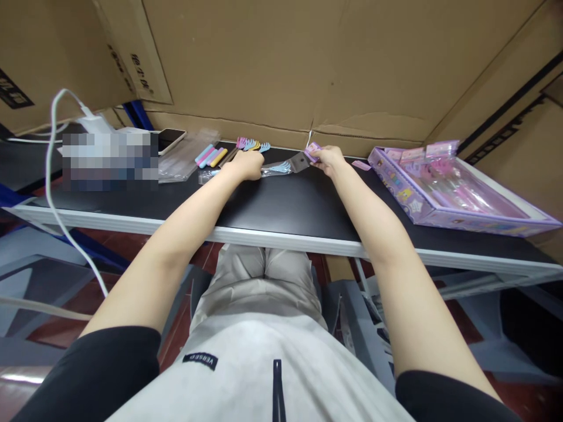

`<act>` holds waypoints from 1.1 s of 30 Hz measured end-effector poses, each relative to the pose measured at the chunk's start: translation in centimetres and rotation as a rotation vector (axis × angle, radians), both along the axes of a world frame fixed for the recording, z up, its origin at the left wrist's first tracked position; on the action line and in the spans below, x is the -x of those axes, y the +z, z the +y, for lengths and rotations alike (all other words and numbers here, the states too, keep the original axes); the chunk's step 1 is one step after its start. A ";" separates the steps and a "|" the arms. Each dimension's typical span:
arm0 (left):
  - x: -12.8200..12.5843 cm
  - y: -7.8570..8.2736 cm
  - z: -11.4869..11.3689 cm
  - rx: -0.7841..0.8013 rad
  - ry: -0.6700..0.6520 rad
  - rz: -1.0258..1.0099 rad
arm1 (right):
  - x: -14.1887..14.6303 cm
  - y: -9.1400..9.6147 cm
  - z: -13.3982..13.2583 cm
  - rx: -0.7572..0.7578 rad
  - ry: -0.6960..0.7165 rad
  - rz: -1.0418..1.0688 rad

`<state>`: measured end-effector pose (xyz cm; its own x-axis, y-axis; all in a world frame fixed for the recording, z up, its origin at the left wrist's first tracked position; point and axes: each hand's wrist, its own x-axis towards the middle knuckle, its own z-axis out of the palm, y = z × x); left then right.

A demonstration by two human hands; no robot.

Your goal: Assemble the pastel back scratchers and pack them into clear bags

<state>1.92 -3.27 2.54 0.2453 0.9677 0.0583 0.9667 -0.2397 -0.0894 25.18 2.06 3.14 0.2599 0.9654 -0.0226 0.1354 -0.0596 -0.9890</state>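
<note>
My left hand (250, 164) is closed on a clear plastic bag (266, 170) lying across the dark table. Inside the bag is a back scratcher with a light blue claw head (281, 167). My right hand (329, 159) pinches a small purple printed card (312, 152) at the bag's grey header end (300, 162). Just behind my left hand lie several loose back scratchers; their coloured claws (253, 144) point right and their pink, blue and yellow handles (211, 156) lie to the left. My left hand hides part of the bag and some of the scratchers' shafts.
Flat clear bags (182, 155) lie left, near a phone (170, 140) and a white cable (53, 152). On the right is a purple display box (416, 205) with packed pink scratchers; a pink card (361, 165) lies beside it. Cardboard walls (281, 64) rise behind the table.
</note>
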 end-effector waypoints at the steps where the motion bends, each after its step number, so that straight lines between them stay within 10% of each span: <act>1: -0.3 0.2 0.2 0.016 0.014 -0.009 | 0.1 0.0 -0.1 0.016 -0.004 0.009; 9: -6.2 2.2 2.0 0.026 0.028 -0.261 | 0.3 -0.5 -1.5 0.120 0.000 0.027; 15: -10.1 -0.2 2.7 0.066 -0.137 -0.421 | -0.1 -0.6 -2.2 0.116 0.005 0.077; 22: -9.1 -4.3 4.8 -0.030 -0.344 -0.679 | -0.1 -0.7 -2.8 0.109 0.129 0.108; 33: -7.9 -4.2 4.4 -0.044 -0.315 -0.569 | 0.0 -1.0 -2.8 -0.015 0.172 0.022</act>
